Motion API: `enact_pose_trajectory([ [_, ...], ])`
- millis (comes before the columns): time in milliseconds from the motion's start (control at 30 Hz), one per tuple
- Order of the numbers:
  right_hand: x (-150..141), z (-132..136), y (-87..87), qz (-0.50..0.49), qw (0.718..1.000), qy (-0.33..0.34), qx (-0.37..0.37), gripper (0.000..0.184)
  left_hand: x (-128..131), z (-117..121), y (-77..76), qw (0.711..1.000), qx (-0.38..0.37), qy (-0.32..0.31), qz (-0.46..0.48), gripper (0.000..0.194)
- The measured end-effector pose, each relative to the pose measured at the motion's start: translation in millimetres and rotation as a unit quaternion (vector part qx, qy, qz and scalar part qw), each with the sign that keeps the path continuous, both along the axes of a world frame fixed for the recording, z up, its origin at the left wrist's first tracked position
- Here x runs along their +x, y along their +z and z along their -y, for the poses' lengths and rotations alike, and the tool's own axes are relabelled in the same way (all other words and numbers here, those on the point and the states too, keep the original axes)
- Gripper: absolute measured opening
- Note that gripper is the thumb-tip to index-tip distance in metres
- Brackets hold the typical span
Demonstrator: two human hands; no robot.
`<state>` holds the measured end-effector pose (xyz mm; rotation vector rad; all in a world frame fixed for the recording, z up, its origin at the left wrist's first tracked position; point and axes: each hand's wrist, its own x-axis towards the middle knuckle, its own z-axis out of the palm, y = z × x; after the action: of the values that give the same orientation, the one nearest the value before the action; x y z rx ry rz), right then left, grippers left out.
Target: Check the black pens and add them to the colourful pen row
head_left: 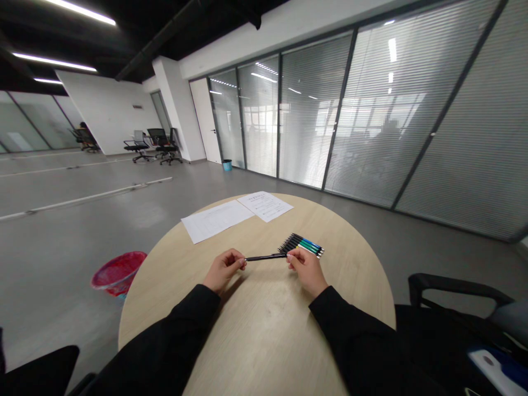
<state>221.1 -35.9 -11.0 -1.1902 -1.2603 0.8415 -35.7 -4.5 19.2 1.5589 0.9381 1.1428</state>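
Left hand (pixel 225 269), right hand (pixel 306 269) pinch black pen (pixel 266 256); pen row (pixel 301 245) near table edge (pixel 368 260).

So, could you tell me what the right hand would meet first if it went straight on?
The right hand would probably meet the fanned row of pens first, though depth is unclear.

Black pen (pixel 264 257): far end hidden behind right hand (pixel 306 270). Text on both paper sheets (pixel 265 206) too small to read. Blue-and-white object (pixel 497 367) cut off at lower right edge.
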Motion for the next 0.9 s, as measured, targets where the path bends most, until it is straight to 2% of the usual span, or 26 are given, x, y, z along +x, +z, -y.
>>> enact_pose_trajectory([
  [500,1.0,2.2,2.5,0.024,1.0,0.0,0.013,0.026,0.8,1.6,3.9,1.0,0.0,0.004,-0.009,0.026],
  [900,1.2,1.5,1.9,0.036,0.999,-0.001,0.019,0.024,1.5,0.2,0.4,1.0,0.004,0.011,-0.008,0.028],
])
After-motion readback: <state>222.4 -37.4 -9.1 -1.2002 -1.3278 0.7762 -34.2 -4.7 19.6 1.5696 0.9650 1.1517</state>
